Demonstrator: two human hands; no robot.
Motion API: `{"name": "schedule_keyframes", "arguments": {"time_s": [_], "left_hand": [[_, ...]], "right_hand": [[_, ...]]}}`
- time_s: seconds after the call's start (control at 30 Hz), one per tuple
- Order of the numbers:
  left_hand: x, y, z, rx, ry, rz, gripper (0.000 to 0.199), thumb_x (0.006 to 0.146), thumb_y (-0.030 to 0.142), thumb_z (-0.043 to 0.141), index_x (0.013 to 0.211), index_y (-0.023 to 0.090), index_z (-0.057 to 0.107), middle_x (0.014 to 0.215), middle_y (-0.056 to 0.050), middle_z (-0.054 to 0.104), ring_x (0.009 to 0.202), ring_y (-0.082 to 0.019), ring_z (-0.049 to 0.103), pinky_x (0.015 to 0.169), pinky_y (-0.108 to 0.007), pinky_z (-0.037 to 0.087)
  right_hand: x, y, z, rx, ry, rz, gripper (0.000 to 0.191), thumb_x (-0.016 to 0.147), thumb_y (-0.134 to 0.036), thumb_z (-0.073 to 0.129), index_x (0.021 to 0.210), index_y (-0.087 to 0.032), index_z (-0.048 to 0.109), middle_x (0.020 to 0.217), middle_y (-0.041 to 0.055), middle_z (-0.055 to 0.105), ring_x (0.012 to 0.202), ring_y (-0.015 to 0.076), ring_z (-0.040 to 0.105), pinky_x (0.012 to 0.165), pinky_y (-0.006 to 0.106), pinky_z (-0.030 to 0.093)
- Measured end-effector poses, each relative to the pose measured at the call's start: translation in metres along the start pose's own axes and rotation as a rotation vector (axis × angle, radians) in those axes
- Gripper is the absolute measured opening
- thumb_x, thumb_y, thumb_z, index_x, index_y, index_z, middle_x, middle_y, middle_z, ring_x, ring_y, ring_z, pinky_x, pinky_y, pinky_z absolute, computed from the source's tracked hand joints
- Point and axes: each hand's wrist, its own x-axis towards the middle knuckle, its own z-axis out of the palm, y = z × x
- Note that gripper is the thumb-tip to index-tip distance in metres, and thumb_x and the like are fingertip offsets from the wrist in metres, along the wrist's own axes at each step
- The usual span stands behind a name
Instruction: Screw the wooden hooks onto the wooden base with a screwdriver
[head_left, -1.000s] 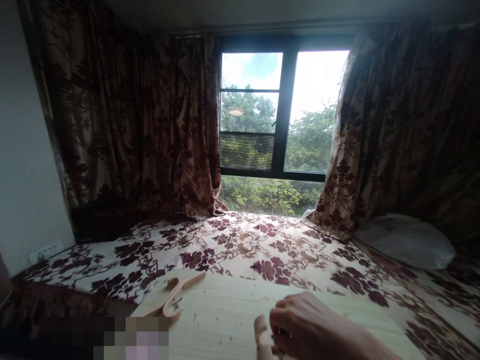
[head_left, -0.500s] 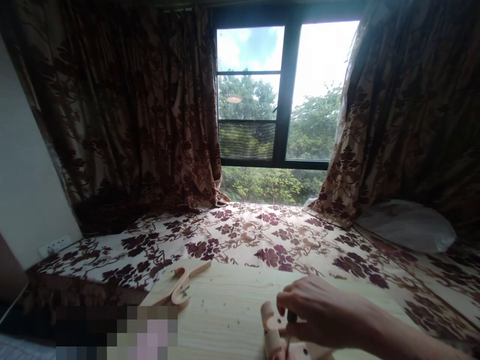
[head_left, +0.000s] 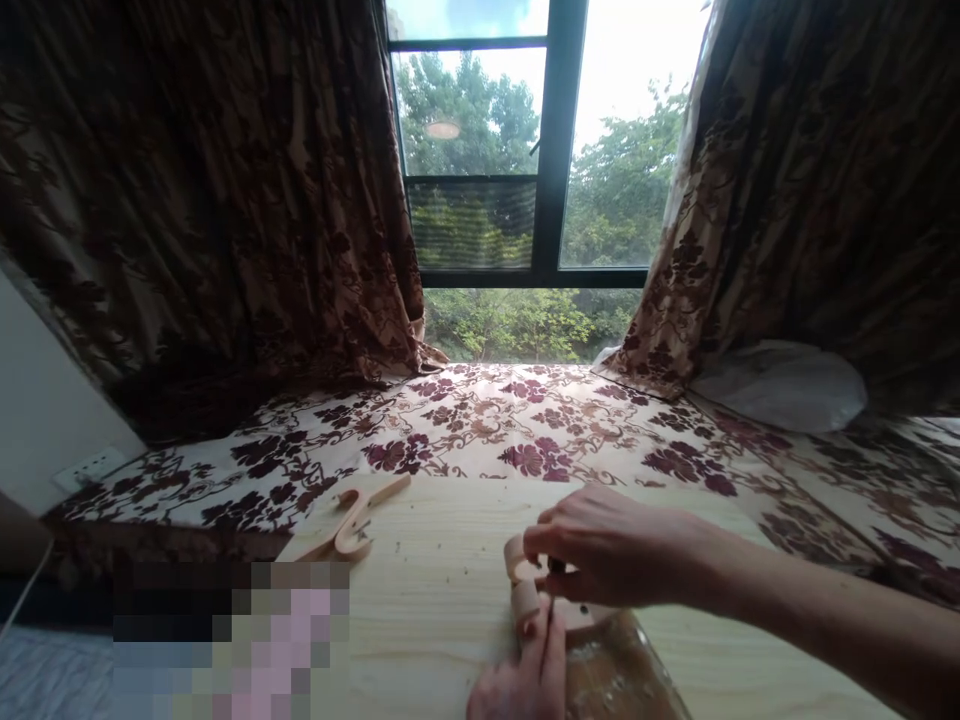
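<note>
My right hand [head_left: 600, 548] is closed around the dark handle of a screwdriver [head_left: 556, 567], whose thin shaft points down. Below it lies a pale wooden piece [head_left: 526, 601] with rounded, cylinder-like parts and a flat part with a dark hole. At the screwdriver's lower end, the fingers of my left hand [head_left: 519, 672] are pressed together against the wooden piece. Whatever they pinch is hidden. A brown, glossy slab [head_left: 626, 672] sits under the flat part, beside my left hand.
A pale wooden board [head_left: 420, 640] bears the work. Curved wooden parts [head_left: 351, 522] with a few small screws lie at its far left, and small dark bits dot its middle. Beyond are a floral cloth [head_left: 480, 425], a plastic bag [head_left: 780, 385], curtains [head_left: 300, 200] and a window.
The view has tilted down, so more of my left hand and the brown slab show. My right hand still holds the screwdriver over the wooden piece.
</note>
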Motion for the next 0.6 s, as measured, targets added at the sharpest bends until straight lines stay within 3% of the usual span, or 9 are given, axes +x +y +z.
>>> {"name": "schedule_keyframes", "arguments": {"time_s": [0.1, 0.27, 0.47, 0.6], "left_hand": [[0.005, -0.002, -0.001, 0.022, -0.049, 0.025, 0.072, 0.076, 0.043, 0.056, 0.138, 0.023, 0.026, 0.142, -0.009, 0.026, 0.079, -0.032, 0.065, 0.066, -0.046, 0.055], [0.003, 0.006, -0.013, 0.126, -0.098, -0.037, 0.072, 0.070, 0.025, 0.056, 0.137, 0.021, 0.028, 0.143, -0.009, 0.024, 0.081, -0.031, 0.065, 0.069, -0.045, 0.053], [0.000, 0.005, -0.016, 0.042, -0.078, -0.009, 0.071, 0.072, 0.027, 0.052, 0.138, 0.020, 0.027, 0.143, -0.009, 0.023, 0.088, -0.032, 0.064, 0.073, -0.044, 0.052], [-0.001, 0.005, -0.016, 0.018, -0.075, -0.009, 0.072, 0.073, 0.027, 0.053, 0.138, 0.018, 0.025, 0.143, -0.010, 0.020, 0.094, -0.032, 0.062, 0.075, -0.044, 0.051]], "right_hand": [[0.001, 0.002, 0.000, -0.015, -0.001, -0.037, 0.011, 0.081, -0.023, 0.054, 0.082, -0.018, 0.064, 0.072, 0.0018, 0.064, 0.060, 0.0119, 0.054, 0.050, 0.026, 0.026], [-0.001, 0.005, 0.007, -0.026, 0.000, -0.002, 0.015, 0.082, -0.022, 0.051, 0.071, -0.018, 0.061, 0.061, 0.0003, 0.061, 0.053, 0.0106, 0.050, 0.049, 0.026, 0.024], [0.000, 0.001, -0.005, -0.019, -0.023, 0.019, 0.018, 0.081, -0.025, 0.056, 0.096, -0.019, 0.064, 0.072, 0.0032, 0.067, 0.060, 0.0133, 0.054, 0.051, 0.026, 0.026], [0.001, 0.000, -0.005, -0.034, -0.029, -0.047, 0.014, 0.084, -0.022, 0.050, 0.083, -0.018, 0.064, 0.070, 0.0025, 0.065, 0.061, 0.0124, 0.053, 0.052, 0.026, 0.027]]}}
